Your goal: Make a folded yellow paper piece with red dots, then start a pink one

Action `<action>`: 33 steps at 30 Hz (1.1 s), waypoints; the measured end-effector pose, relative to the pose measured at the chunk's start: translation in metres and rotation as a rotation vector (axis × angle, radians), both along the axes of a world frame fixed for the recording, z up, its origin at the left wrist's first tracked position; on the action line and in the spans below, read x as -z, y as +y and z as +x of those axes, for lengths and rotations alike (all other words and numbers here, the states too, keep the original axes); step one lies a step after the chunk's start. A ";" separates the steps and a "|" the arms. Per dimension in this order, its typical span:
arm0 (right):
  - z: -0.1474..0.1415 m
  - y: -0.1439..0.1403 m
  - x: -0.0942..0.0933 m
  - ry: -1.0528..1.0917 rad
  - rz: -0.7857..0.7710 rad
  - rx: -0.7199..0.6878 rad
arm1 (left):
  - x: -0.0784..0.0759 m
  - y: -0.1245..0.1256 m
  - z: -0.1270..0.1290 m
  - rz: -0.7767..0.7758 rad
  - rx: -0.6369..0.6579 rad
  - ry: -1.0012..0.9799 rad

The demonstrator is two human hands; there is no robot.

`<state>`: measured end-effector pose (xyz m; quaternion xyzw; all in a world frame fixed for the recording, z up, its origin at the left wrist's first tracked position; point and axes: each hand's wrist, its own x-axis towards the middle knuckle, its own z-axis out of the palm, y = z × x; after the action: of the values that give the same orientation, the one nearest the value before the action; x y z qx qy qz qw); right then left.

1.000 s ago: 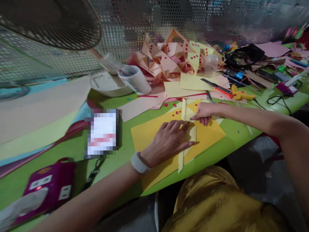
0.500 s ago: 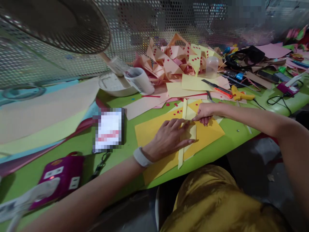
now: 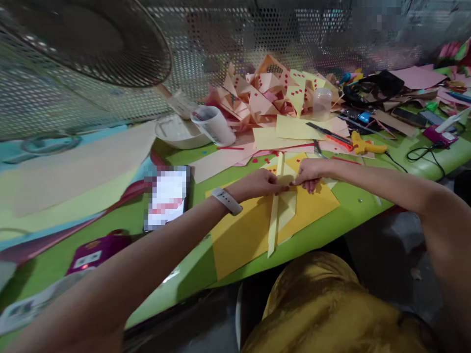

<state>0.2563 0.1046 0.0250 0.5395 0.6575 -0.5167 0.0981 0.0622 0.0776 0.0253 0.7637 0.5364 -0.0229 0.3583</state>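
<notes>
Head view, pale folded paper (image 3: 287,208) touched by half-curled left hand (image 3: 258,184) and loosely fisted right hand (image 3: 311,172), grips not discernible, phone screen (image 3: 167,193) pixelated.

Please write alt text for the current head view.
A person's left hand and right hand, close together at pale yellow paper on a golden sheet, on a green table. Behind lie a cutter, a yellow glue gun and folded pink paper.

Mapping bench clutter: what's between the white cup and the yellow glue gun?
Head view: pink paper, then pale yellow sheets, with the red-handled cutter nearest the glue gun.
</notes>
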 end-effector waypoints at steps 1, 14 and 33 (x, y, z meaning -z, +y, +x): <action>0.000 0.000 0.001 0.002 -0.002 0.001 | 0.001 0.002 0.001 -0.034 0.000 0.011; 0.003 0.003 0.010 0.045 0.010 -0.009 | -0.006 0.005 0.001 -0.186 -0.046 0.005; 0.006 0.001 0.006 0.017 0.048 -0.017 | -0.011 -0.021 -0.008 -0.064 -0.161 -0.151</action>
<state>0.2623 0.1058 0.0186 0.5317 0.6751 -0.5045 0.0838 0.0537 0.0567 0.0359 0.7059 0.5665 0.0467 0.4226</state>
